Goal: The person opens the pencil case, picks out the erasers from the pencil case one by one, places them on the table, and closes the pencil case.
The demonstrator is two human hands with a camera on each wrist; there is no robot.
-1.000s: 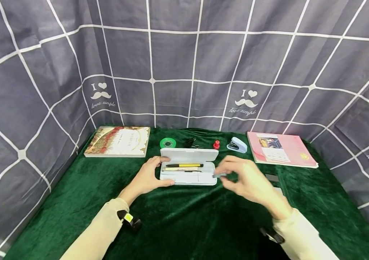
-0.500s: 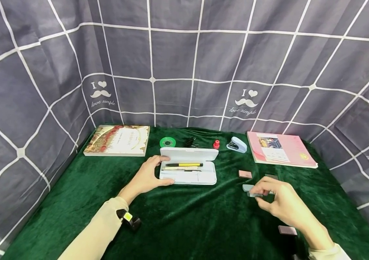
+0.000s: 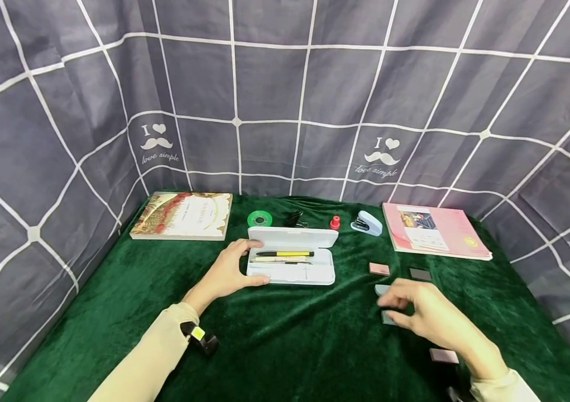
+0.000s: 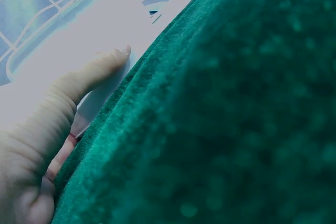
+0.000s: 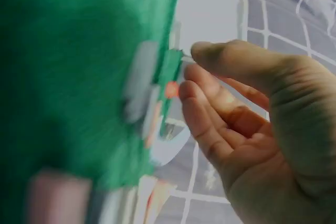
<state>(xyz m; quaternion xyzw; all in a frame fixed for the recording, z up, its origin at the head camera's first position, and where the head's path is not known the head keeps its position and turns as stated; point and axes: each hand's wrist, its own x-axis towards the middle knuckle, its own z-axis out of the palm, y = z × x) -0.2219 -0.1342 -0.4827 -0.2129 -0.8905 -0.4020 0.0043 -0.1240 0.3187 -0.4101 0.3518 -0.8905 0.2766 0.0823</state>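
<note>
The white pencil case [image 3: 293,238] lies open with its lid tipped back. A black-and-yellow pen [image 3: 286,254] and other slim items lie inside. My left hand [image 3: 224,272] grips the case's left end, thumb at the front edge and fingers behind; its thumb crosses the white plastic in the left wrist view. Just above the cloth on the right, my right hand [image 3: 422,306] holds nothing, thumb and fingertips apart. A grey-blue block [image 3: 388,317] lies below its fingertips. Another grey-blue block [image 3: 381,289] is partly hidden by the fingers.
A pink block [image 3: 379,269], a dark block [image 3: 420,274] and a mauve block [image 3: 444,355] surround the right hand. Behind stand green tape [image 3: 259,219], a black binder clip [image 3: 293,219], a red cap-like piece [image 3: 334,222] and a stapler [image 3: 367,223]. Books [image 3: 181,216] flank the left, a pink notebook [image 3: 435,230] the right.
My right hand has moved from the case's right end out to the right, carrying a grey block, and has let it go on the cloth. The left hand has stayed on the case.
</note>
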